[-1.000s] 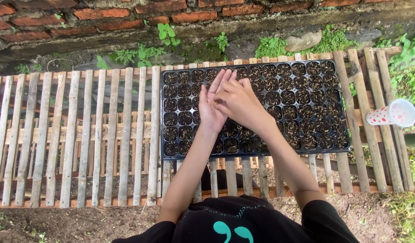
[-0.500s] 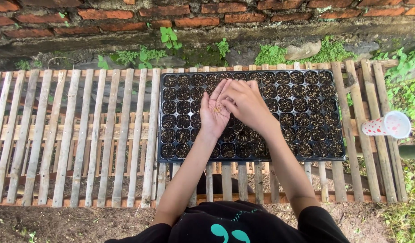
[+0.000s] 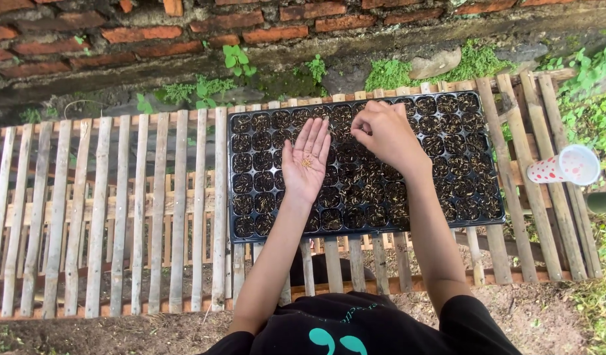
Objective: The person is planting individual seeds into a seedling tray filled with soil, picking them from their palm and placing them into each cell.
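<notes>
Head view is showing the right hand [image 3: 387,135] now parted from the left hand [image 3: 307,163]: half a second ago its fingertips were dipping into the left palm, and now it is reaching out over the far rows of the black seedling tray [image 3: 237,231], near the tray's middle. That shift is suggesting a pick from the palm is done and the sowing is moving on to a cell. The right fingers [image 3: 362,126] are curling in, thumb and forefinger pinched close together; whatever they are gripping is too small to make out, so I cannot tell if a seed is between them. The left hand is lying flat and palm-up above the tray's left half, fingers stretched out and released, cradling a little heap of pale seeds [image 3: 307,162] in its hollow. The tray is resting on a slatted bamboo bench [image 3: 119,197], and a dotted white cup [image 3: 569,167] is lying on its side at the bench's right end, well apart from both hands.
</notes>
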